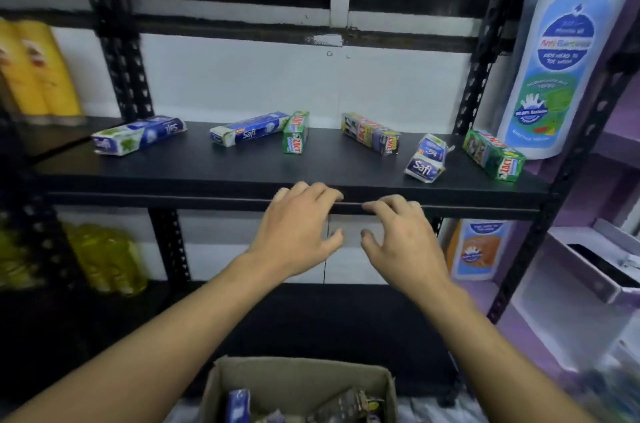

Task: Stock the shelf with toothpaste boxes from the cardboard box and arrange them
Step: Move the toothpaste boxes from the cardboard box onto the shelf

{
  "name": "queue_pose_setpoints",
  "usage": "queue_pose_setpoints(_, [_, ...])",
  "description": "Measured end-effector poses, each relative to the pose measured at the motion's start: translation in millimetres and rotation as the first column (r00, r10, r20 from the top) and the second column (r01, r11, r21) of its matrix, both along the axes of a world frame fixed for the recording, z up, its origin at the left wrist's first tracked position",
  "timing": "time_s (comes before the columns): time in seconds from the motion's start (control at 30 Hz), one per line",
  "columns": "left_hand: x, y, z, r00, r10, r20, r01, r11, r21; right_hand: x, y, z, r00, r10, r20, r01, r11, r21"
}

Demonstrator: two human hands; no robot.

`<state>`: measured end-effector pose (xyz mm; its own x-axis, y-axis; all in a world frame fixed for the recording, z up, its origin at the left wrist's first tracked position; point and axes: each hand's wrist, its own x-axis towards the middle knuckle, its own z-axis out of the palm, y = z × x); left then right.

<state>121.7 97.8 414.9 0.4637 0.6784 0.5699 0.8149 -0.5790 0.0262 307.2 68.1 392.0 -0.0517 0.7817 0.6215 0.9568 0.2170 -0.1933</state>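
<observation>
Several toothpaste boxes lie scattered on the black shelf (242, 173): a blue-white Safi box (138, 135) at the left, another Safi box (247, 133), a green box (296, 137), a dark box (370, 133), a short blue Safi box (427, 159) and a green box (493, 154) at the right. My left hand (298, 232) and my right hand (401, 239) hover empty at the shelf's front edge, fingers loosely spread. Below, the cardboard box (294, 377) holds more boxes, among them a blue one (239, 405).
A large white bottle with a blue label (561, 66) stands at the shelf's right end. Yellow bottles (38, 73) fill the left bay, and oil bottles (104, 256) stand on the lower left shelf. Black perforated uprights (124, 62) frame the bay. Purple shelving (606, 267) is at the right.
</observation>
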Motion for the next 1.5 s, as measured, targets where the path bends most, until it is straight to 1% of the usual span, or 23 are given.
queue_pose_setpoints(0.1, [-26.8, -6.1, -39.6, 0.997, 0.051, -0.049, -0.056, 0.993, -0.103, -21.5, 1.3, -41.3, 0.999, 0.041, 0.013, -0.039, 0.987, -0.156])
queue_pose_setpoints(0.23, [-59.4, -12.0, -107.6, 0.984, 0.100, -0.145, -0.136, 0.954, -0.266, -35.8, -1.6, -110.0, 0.995, 0.096, 0.039, -0.073, 0.918, -0.390])
queue_pose_setpoints(0.33, [-77.4, -18.6, -170.2, 0.970, 0.113, -0.216, -0.192, 0.900, -0.392, -36.8, -7.0, -167.9, 0.989, 0.129, 0.076, -0.060, 0.806, -0.589])
queue_pose_setpoints(0.4, [-85.2, -23.5, -213.5, 0.958, 0.111, -0.266, -0.232, 0.844, -0.483, -36.3, -10.7, -204.1, 0.985, 0.143, 0.092, -0.041, 0.723, -0.690])
queue_pose_setpoints(0.5, [-93.6, -30.9, -275.2, 0.937, 0.134, -0.323, -0.313, 0.730, -0.607, -35.4, -16.5, -253.4, 0.989, 0.128, 0.076, -0.013, 0.582, -0.813])
queue_pose_setpoints(0.57, [-98.2, -37.8, -313.9, 0.934, 0.165, -0.317, -0.348, 0.629, -0.695, -33.2, -22.5, -282.9, 0.996, 0.090, 0.024, -0.024, 0.495, -0.868])
queue_pose_setpoints(0.63, [-100.3, -47.9, -348.0, 0.937, 0.198, -0.289, -0.350, 0.531, -0.772, -29.8, -29.8, -306.7, 0.997, 0.067, -0.040, -0.067, 0.464, -0.883])
queue_pose_setpoints(0.7, [-101.5, -57.2, -378.7, 0.936, 0.232, -0.264, -0.345, 0.466, -0.815, -25.8, -37.7, -325.9, 0.996, 0.033, -0.088, -0.094, 0.431, -0.898])
queue_pose_setpoints(0.87, [-112.2, -70.3, -442.8, 0.894, 0.374, -0.247, -0.379, 0.340, -0.861, -15.6, -46.1, -377.5, 0.990, -0.078, -0.117, -0.090, 0.290, -0.953])
queue_pose_setpoints(1.0, [-117.3, -72.8, -470.8, 0.860, 0.458, -0.226, -0.367, 0.246, -0.897, -19.5, -45.1, -413.5, 0.969, -0.214, -0.125, -0.092, 0.158, -0.983])
queue_pose_setpoints(1.07, [-115.3, -73.6, -478.2, 0.846, 0.502, -0.179, -0.335, 0.240, -0.911, -26.6, -47.6, -434.8, 0.966, -0.230, -0.115, -0.092, 0.111, -0.990])
queue_pose_setpoints(1.13, [-112.0, -76.1, -482.6, 0.829, 0.543, -0.132, -0.311, 0.252, -0.916, -38.5, -51.2, -454.1, 0.961, -0.267, -0.069, -0.059, 0.048, -0.997])
queue_pose_setpoints(1.2, [-109.6, -79.0, -484.8, 0.814, 0.570, -0.110, -0.307, 0.262, -0.915, -52.5, -54.7, -470.8, 0.939, -0.344, -0.020, -0.023, -0.004, -1.000])
queue_pose_setpoints(1.27, [-109.0, -79.5, -485.5, 0.798, 0.595, -0.096, -0.308, 0.266, -0.913, -63.8, -57.9, -484.5, 0.897, -0.441, 0.026, 0.009, -0.041, -0.999])
queue_pose_setpoints(1.33, [-109.9, -78.8, -486.7, 0.774, 0.628, -0.080, -0.309, 0.264, -0.914, -68.8, -62.4, -495.8, 0.840, -0.540, 0.046, 0.019, -0.055, -0.998])
queue_pose_setpoints(1.4, [-110.5, -78.0, -485.7, 0.752, 0.656, -0.073, -0.315, 0.260, -0.913, -68.0, -67.8, -507.0, 0.766, -0.643, 0.030, -0.005, -0.052, -0.999])
queue_pose_setpoints(1.47, [-109.6, -77.8, -483.3, 0.723, 0.688, -0.065, -0.317, 0.247, -0.916, -65.3, -72.4, -516.8, 0.706, -0.708, -0.021, -0.050, -0.019, -0.999])
queue_pose_setpoints(1.5, [-108.9, -77.7, -482.2, 0.698, 0.713, -0.066, -0.317, 0.225, -0.921, -65.1, -73.9, -518.9, 0.680, -0.731, -0.051, -0.066, 0.007, -0.998])
